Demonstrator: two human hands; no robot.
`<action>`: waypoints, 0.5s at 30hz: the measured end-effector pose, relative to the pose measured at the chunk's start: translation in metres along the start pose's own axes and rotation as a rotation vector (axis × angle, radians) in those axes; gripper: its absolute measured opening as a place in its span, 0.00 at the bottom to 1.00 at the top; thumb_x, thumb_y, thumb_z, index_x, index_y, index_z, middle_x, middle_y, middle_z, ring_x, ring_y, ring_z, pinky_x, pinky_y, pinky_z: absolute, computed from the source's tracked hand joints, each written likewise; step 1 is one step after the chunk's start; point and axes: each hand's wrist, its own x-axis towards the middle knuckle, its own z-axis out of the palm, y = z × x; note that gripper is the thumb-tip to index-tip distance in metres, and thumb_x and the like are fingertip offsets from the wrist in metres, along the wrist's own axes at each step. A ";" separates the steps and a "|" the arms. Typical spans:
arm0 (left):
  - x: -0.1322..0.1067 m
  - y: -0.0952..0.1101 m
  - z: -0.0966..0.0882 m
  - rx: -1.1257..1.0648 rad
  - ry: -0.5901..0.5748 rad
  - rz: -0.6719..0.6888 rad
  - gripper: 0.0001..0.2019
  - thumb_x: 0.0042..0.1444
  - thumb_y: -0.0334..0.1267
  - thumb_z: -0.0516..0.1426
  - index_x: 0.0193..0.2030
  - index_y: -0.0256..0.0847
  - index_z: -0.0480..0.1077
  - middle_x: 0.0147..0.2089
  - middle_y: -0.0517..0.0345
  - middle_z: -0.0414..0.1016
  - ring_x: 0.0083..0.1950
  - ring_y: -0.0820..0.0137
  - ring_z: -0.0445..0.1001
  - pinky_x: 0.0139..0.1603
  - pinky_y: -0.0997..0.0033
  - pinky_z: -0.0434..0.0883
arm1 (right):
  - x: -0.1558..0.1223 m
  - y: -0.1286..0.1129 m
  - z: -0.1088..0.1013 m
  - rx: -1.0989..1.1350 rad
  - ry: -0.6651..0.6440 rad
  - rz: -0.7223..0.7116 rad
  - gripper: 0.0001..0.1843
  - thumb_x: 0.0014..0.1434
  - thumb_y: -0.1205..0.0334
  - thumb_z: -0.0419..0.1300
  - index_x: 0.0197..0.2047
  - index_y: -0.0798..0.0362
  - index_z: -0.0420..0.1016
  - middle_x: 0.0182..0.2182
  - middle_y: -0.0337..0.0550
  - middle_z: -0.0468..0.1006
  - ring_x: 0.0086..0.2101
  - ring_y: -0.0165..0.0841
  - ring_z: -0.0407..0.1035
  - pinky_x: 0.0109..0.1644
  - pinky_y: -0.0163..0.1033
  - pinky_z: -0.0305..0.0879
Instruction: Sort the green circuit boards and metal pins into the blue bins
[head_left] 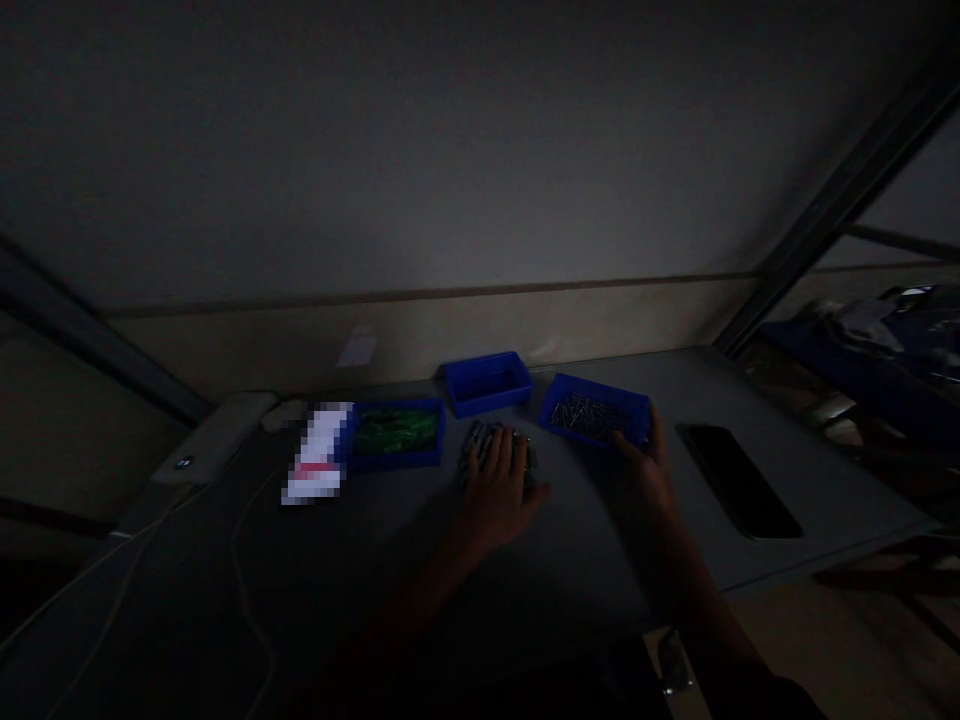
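Observation:
My left hand (499, 490) lies palm down with its fingers spread over a small pile of metal parts (474, 446) on the table; their exact kind is too dark to make out. At the right, my right hand (649, 462) grips the near right corner of a blue bin (566, 430), thumb at the inside and fingers around the outer wall. Thin metal pins or screws (589, 412) lie in that bin. Behind the pile stands an empty blue bin (487, 405). To the left, another blue bin (397, 461) holds green pieces (396, 430).
A dark phone (739, 480) lies at the right of the grey table (577, 560). On the left are a blurred-out bright screen or card (319, 455), a white power strip (217, 437) and loose cables (241, 570). A wall rises behind, with metal posts (840, 205) at both sides.

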 end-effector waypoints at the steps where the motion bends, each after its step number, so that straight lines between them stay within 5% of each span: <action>1: -0.001 0.001 0.001 0.004 0.005 0.001 0.36 0.59 0.59 0.37 0.66 0.34 0.49 0.69 0.43 0.46 0.69 0.55 0.42 0.64 0.40 0.44 | 0.000 -0.001 -0.001 0.018 0.002 0.054 0.44 0.42 0.61 0.65 0.61 0.36 0.53 0.53 0.40 0.67 0.47 0.39 0.67 0.49 0.54 0.65; 5: -0.003 0.004 0.002 0.007 0.013 -0.021 0.35 0.60 0.58 0.37 0.66 0.35 0.49 0.69 0.44 0.45 0.70 0.56 0.42 0.64 0.41 0.44 | -0.003 -0.010 -0.006 0.052 0.026 0.188 0.45 0.35 0.65 0.67 0.57 0.36 0.58 0.47 0.37 0.69 0.40 0.36 0.69 0.41 0.46 0.70; 8: 0.000 0.004 -0.002 -0.004 -0.014 -0.031 0.34 0.59 0.58 0.37 0.65 0.36 0.52 0.69 0.44 0.47 0.69 0.55 0.43 0.64 0.39 0.45 | -0.005 -0.018 -0.009 -0.033 0.092 0.247 0.35 0.32 0.65 0.66 0.47 0.44 0.64 0.36 0.34 0.71 0.33 0.33 0.69 0.33 0.39 0.69; 15: 0.017 0.002 -0.008 0.005 0.009 -0.011 0.34 0.59 0.59 0.38 0.66 0.41 0.50 0.70 0.47 0.43 0.69 0.53 0.40 0.62 0.35 0.45 | -0.011 -0.014 -0.012 -0.079 0.306 0.162 0.24 0.35 0.61 0.64 0.38 0.47 0.62 0.30 0.31 0.67 0.28 0.28 0.64 0.29 0.34 0.64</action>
